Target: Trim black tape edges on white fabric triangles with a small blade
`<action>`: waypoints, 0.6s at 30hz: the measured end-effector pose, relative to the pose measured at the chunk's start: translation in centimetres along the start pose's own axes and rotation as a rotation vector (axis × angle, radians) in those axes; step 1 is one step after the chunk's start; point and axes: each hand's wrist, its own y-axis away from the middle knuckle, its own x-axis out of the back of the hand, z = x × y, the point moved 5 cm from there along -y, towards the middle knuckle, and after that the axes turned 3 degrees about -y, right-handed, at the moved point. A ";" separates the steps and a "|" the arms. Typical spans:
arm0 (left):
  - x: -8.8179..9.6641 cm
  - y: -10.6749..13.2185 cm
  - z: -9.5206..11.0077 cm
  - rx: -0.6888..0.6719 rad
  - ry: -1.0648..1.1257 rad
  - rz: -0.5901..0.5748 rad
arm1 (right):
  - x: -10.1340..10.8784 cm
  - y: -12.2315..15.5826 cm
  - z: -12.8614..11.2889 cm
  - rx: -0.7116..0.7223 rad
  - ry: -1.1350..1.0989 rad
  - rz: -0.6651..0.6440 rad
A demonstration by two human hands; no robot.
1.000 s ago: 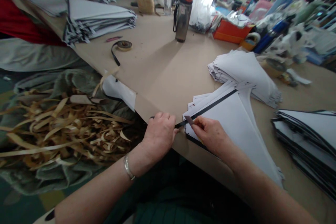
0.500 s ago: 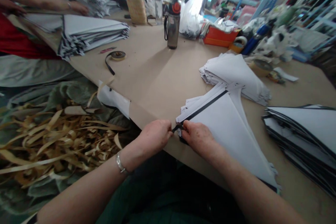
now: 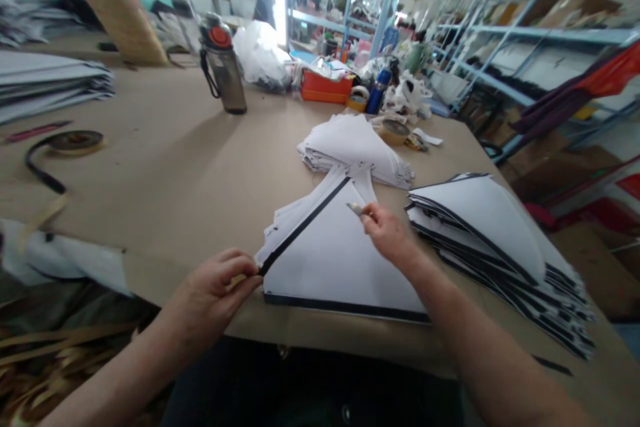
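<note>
My left hand [image 3: 227, 283] is closed in a pinch at the near left corner of the top white panel [image 3: 330, 253], on the end of a black tape strip [image 3: 307, 217] that runs along the panel's left edge. Another black strip [image 3: 345, 307] lies along the near edge. Above the panel, my right hand [image 3: 387, 230] is closed on a small blade-like tool [image 3: 355, 208], its pale tip pointing left and away from me. The fingers hide most of the tool, so I cannot tell its exact kind.
More white panels [image 3: 350, 143] are stacked behind. Black-edged panels [image 3: 480, 213] lie in a pile on the right. A tape roll [image 3: 77, 141], a pink pen-like item [image 3: 37, 131] and a water bottle [image 3: 225, 73] are on the left. An orange box [image 3: 325, 85] stands at the back.
My hands were together at the panel's near corner; now the right hand is farther up over the panel, with the tool showing. The view has turned right, and the co-worker's arms are out of it.
</note>
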 end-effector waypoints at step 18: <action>-5.0 -2.5 0.0 -0.209 -0.199 -0.030 | 1.9 0.2 3.9 -0.053 0.360 0.093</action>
